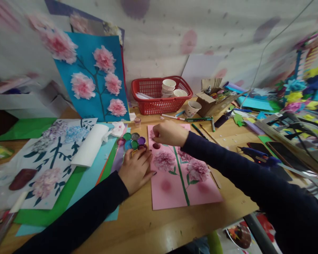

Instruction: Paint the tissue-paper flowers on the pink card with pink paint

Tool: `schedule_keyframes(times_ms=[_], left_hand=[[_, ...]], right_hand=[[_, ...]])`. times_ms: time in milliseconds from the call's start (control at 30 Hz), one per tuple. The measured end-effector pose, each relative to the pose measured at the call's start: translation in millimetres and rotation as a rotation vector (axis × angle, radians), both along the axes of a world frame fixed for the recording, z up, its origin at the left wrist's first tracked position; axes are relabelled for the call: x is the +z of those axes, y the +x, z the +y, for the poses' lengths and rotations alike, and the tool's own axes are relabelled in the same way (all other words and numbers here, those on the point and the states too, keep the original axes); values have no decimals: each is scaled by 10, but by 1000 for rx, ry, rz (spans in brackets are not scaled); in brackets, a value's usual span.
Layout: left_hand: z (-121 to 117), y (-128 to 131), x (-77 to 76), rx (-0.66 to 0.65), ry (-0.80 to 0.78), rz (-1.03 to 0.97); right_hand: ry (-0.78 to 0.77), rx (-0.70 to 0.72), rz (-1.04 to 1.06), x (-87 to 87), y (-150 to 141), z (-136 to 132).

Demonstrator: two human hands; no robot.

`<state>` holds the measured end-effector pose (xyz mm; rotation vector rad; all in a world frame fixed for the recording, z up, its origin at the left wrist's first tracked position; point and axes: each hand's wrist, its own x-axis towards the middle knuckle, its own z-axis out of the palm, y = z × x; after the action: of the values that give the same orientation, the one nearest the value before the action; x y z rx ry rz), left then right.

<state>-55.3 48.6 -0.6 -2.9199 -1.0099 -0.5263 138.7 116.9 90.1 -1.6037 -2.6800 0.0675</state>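
My right hand (170, 134) is closed, its fingers curled down over the upper left of a pink sheet of paper (159, 201). What it holds, if anything, is hidden by the hand. Just under its fingers is a dark red round spot or object (156, 145). The sheet bears ruffled pink flowers (164, 161), a green painted stem (184, 188) and blurred darker pink dots. Left of the sheet, my left hand (137, 169) lies with fingers extended against a cluster of small round paint pots (134, 144), partly covering them.
Behind stand a red basket (161, 106) with paper cups and a blue flower picture (92, 102). At left lie a paper roll (90, 146) and coloured sheets. A paper cup (192, 108), pens and a brush lie beyond the pink sheet; a glue gun (259, 155) and phone (288, 155) are right.
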Motion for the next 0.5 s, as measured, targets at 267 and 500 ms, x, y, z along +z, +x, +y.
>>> schedule_keyframes(times_ms=[267, 500], left_hand=[[-121, 40, -57, -144, 167, -75], [-129, 59, -106, -178, 151, -71]], right_hand=[[17, -10, -33, -11, -33, 5], [10, -37, -40, -7, -52, -5]])
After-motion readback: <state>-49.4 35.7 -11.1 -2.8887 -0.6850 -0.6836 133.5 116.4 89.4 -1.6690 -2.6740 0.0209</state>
